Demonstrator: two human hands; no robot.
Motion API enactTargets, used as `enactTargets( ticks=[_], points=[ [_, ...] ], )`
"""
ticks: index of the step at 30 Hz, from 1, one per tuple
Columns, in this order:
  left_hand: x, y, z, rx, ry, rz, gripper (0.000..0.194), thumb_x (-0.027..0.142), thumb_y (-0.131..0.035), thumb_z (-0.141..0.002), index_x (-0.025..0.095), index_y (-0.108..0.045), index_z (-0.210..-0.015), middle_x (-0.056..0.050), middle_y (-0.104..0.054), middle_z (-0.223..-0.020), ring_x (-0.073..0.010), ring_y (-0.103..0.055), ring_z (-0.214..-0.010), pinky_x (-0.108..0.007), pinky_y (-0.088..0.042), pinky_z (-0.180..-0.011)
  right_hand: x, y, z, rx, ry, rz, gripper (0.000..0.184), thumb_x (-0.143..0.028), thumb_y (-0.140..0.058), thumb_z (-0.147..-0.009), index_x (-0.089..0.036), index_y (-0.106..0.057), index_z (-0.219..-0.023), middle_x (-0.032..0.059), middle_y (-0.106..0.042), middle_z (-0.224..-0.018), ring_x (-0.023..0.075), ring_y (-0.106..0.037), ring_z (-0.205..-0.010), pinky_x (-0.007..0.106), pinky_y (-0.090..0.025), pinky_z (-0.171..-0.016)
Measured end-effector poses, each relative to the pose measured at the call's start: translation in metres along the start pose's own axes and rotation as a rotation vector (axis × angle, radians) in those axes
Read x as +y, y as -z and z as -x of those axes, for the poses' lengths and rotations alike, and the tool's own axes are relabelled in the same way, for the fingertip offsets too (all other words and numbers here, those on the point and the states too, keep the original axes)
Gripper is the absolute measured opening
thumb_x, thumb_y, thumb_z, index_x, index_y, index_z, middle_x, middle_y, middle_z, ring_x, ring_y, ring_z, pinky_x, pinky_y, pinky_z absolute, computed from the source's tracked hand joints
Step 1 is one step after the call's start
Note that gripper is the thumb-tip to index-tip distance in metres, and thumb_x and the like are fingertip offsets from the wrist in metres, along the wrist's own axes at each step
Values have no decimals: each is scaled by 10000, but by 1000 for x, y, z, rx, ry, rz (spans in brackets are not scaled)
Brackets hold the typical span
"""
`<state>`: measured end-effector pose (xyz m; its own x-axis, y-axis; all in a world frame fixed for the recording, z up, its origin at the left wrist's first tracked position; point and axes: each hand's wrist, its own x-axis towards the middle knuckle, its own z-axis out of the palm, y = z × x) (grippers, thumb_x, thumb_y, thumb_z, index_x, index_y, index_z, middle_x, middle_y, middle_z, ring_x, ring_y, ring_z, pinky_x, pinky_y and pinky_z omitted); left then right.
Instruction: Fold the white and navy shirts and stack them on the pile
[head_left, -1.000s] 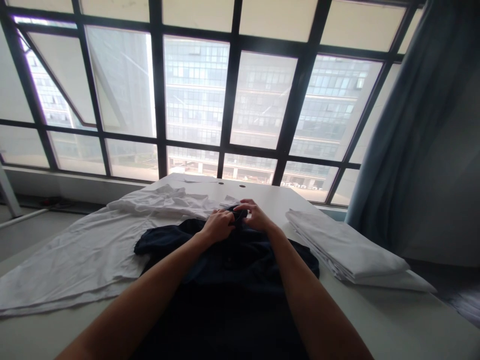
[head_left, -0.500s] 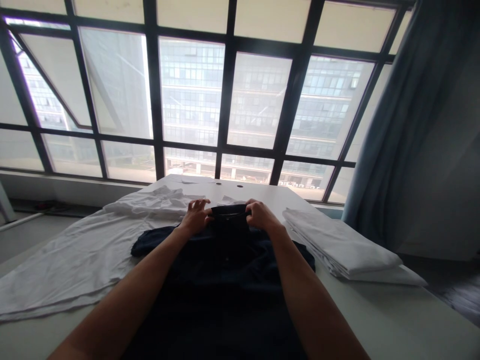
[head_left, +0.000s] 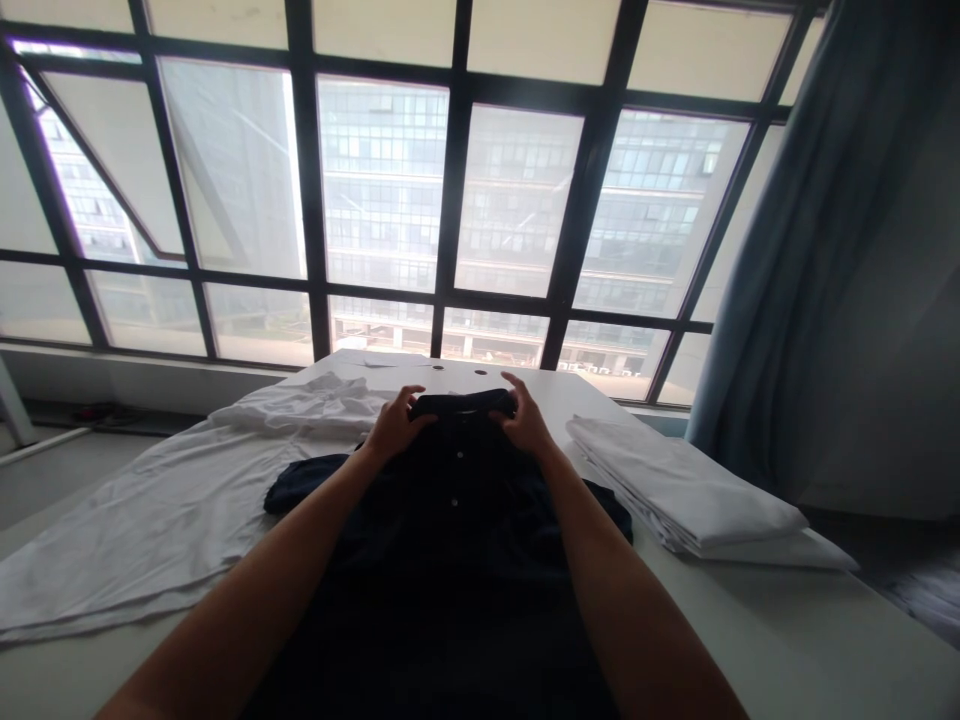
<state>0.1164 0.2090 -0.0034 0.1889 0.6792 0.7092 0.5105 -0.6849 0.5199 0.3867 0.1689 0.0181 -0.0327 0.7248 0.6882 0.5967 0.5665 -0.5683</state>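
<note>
A dark navy polo shirt (head_left: 457, 560) lies front up before me, with small pale buttons down its placket and its lower part lost in shadow. At the left side of its raised collar (head_left: 459, 403), my left hand (head_left: 394, 425) is closed, thumb in front and fingers behind. My right hand (head_left: 525, 420) grips the collar's other side, thumb in front, with one finger lifted above the edge. Both short sleeves spread out beyond my forearms.
White garments (head_left: 172, 500) lie spread along the left of the white table (head_left: 847, 640). On the right sits a folded white stack (head_left: 690, 490). Two dark round holes show near the table's far end. Beyond are a large window (head_left: 382, 190) and a grey-blue curtain (head_left: 780, 300).
The collar has been raised and spread, and the buttons now show clearly. My right hand has shifted slightly right, its fingers more extended; my left thumb now lies across the collar's front.
</note>
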Motion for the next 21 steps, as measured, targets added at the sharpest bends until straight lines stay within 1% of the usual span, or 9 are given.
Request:
enactTargets(
  ticks=[2, 4, 7, 9, 11, 13, 15, 18, 21],
  points=[
    [-1, 7, -2, -100, 14, -77, 343, 478, -679, -783, 183, -652, -956, -43, -686, -802, -220, -650, -750, -330, -499, -739, 2, 0, 0, 45, -8, 36, 681, -221, -686, -726, -192, -479, -1374, 77, -684, -1028, 235, -657, -903, 385, -515, -868],
    [-5, 12, -2, -217, 7, -118, 304, 487, -624, -818, 185, -652, -808, -51, -688, -750, -233, -654, -737, -334, -493, -738, 4, 1, 1, 98, -15, 136, 547, -260, -704, -739, -174, -578, -1264, 103, -692, -1058, 255, -654, -949, 405, -505, -898],
    [-11, 15, 0, -243, -5, -140, 291, 458, -534, -871, 192, -635, -814, -71, -704, -795, -250, -666, -786, -342, -493, -765, 7, 6, 4, 63, -102, 252, 482, -396, -732, -759, -159, -650, -1171, 113, -712, -1001, 265, -662, -918, 395, -511, -858],
    [-14, 17, 1, -183, 35, -150, 314, 454, -463, -911, 187, -628, -905, -95, -712, -851, -267, -674, -837, -353, -497, -780, 12, 11, 8, -118, -199, 248, 508, -478, -745, -746, -155, -684, -1133, 97, -721, -929, 245, -672, -833, 352, -519, -782],
    [-17, 22, 1, -153, 72, -175, 341, 463, -429, -930, 186, -622, -977, -108, -715, -880, -280, -679, -875, -364, -499, -798, 20, 17, 13, -392, -284, 215, 460, -482, -757, -737, -164, -723, -1068, 74, -730, -907, 222, -675, -800, 306, -514, -738],
    [-20, 32, -1, -201, 56, -204, 337, 475, -469, -910, 194, -628, -1008, -107, -718, -910, -284, -678, -905, -367, -498, -821, 30, 24, 18, -623, -357, 237, 345, -404, -774, -731, -174, -751, -986, 48, -738, -890, 206, -672, -796, 276, -506, -717],
    [-26, 46, -4, -335, 21, -216, 329, 469, -566, -842, 202, -644, -1018, -92, -722, -931, -278, -676, -911, -355, -499, -828, 39, 31, 23, -723, -413, 315, 211, -271, -775, -712, -165, -761, -894, 35, -735, -833, 202, -664, -776, 271, -498, -698],
    [-38, 64, -6, -608, 51, -230, 342, 436, -705, -687, 207, -687, -939, -56, -720, -867, -260, -673, -834, -319, -510, -750, 50, 39, 26, -674, -446, 431, 102, -155, -729, -699, -145, -741, -799, 47, -709, -769, 215, -648, -758, 297, -486, -698],
    [-48, 72, -1, -807, 155, -326, 276, 465, -738, -624, 211, -698, -723, -31, -689, -721, -240, -656, -716, -305, -499, -663, 53, 45, 27, -620, -427, 487, 120, -153, -701, -708, -168, -717, -825, 40, -702, -824, 218, -643, -811, 300, -479, -736]
  ],
)
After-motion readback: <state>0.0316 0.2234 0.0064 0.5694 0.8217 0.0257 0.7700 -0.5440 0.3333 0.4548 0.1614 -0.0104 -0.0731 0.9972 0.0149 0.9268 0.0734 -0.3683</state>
